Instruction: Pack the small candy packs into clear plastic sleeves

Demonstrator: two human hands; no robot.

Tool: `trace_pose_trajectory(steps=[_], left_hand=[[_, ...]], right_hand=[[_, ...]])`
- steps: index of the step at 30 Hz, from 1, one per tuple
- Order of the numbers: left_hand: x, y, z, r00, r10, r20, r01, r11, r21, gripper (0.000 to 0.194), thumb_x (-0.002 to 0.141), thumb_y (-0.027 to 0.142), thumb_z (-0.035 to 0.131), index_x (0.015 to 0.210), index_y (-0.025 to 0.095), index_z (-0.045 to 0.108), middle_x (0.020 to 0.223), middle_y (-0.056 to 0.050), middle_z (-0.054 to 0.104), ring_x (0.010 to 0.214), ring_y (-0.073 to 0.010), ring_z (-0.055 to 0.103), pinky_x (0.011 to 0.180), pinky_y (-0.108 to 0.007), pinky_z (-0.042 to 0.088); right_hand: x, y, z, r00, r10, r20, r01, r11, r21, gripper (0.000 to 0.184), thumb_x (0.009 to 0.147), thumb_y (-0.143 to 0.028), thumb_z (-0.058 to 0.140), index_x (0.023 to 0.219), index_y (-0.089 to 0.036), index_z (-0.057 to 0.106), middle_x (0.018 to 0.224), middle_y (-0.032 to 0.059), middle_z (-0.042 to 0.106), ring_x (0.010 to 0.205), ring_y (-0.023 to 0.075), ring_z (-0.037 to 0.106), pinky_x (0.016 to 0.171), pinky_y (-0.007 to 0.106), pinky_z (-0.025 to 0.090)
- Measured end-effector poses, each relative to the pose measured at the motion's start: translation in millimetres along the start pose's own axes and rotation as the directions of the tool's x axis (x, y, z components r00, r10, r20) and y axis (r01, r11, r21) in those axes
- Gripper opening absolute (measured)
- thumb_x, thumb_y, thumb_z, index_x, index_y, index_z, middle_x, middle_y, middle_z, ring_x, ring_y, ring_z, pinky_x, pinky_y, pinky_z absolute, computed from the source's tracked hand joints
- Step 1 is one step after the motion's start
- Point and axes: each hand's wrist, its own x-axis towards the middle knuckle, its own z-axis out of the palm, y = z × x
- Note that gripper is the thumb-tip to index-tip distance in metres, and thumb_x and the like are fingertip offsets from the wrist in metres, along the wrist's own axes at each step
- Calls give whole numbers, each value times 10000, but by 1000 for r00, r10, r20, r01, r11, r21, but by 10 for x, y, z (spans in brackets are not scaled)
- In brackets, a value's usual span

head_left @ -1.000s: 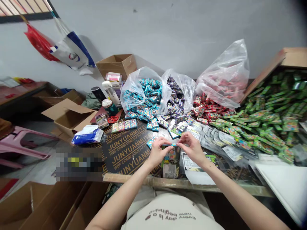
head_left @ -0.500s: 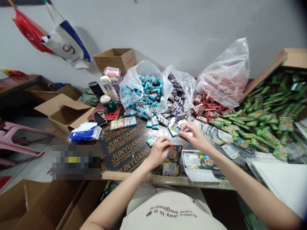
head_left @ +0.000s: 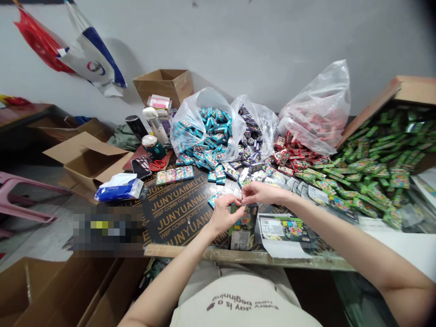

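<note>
My left hand [head_left: 225,214] and my right hand [head_left: 260,193] meet over the top of a small clear packet bag [head_left: 242,227] standing at the table's near edge. The left fingers pinch the bag's upper rim. The right fingers are pinched on something small at the bag's mouth; I cannot make it out. Just beyond the hands lie loose blue boxes [head_left: 216,198] and flat printed packets [head_left: 282,228].
Clear bags of blue boxes [head_left: 207,129], purple boxes [head_left: 254,136] and red boxes [head_left: 315,116] stand at the back. Green boxes [head_left: 378,163] spill from a carton at right. Bottles [head_left: 155,125], scissors [head_left: 157,164], a tissue pack [head_left: 119,188] and open cartons [head_left: 88,159] sit left.
My right hand reached out to the pile of packets beyond the bag, then came back to the bag's mouth beside the left hand. The left hand stayed on the bag.
</note>
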Motion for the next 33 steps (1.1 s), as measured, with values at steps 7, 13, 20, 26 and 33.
trace_pose_trajectory(steps=[7, 13, 20, 26, 33], left_hand=[[14, -11, 74, 995, -55, -85, 57, 998, 19, 153, 660, 234, 689, 591, 167, 569, 703, -25, 651, 675, -150, 590, 699, -285, 446], [-181, -177, 192, 941, -338, -20, 311, 886, -345, 333, 649, 279, 701, 939, 154, 596, 845, -42, 660, 767, -165, 612, 707, -273, 477], [-91, -255, -635, 958, -235, -165, 232, 972, -43, 296, 788, 301, 552, 1043, 160, 600, 962, -36, 664, 862, -189, 606, 799, -301, 468], [557, -909, -1458, 984, -7, -180, 138, 674, 726, 375, 789, 151, 459, 1148, 191, 562, 1219, -74, 557, 1158, -236, 475, 994, -388, 338], [572, -1663, -1483, 992, -104, -69, 118, 595, 795, 327, 774, 290, 483, 1035, 124, 591, 1164, -150, 576, 1145, -307, 455, 972, -480, 307]], right_hand=[[16, 47, 44, 998, 14, -61, -14, 1000, 6, 146, 688, -267, 564, 635, -140, 515, 526, -45, 480, 499, 80, 414, 476, 200, 291], [41, 282, 326, 921, 56, -386, 17, 983, 181, 179, 719, -300, 546, 829, -164, 505, 530, -61, 483, 487, 90, 443, 482, 197, 333], [-257, 1272, 175, 687, 12, -727, -440, 802, -402, 659, 715, -434, 560, 1274, -139, 373, 1304, 188, 409, 1211, 328, 357, 926, 440, 331], [-239, 1906, 228, 754, 111, -647, -586, 559, -587, 643, 760, -379, 491, 1320, -108, 328, 1313, 203, 414, 1224, 327, 349, 982, 502, 237], [-636, 1941, -47, 603, 257, -755, -724, 574, -383, 968, 659, -671, 503, 1409, -243, 66, 1447, 200, 141, 1320, 367, 139, 965, 554, 198]])
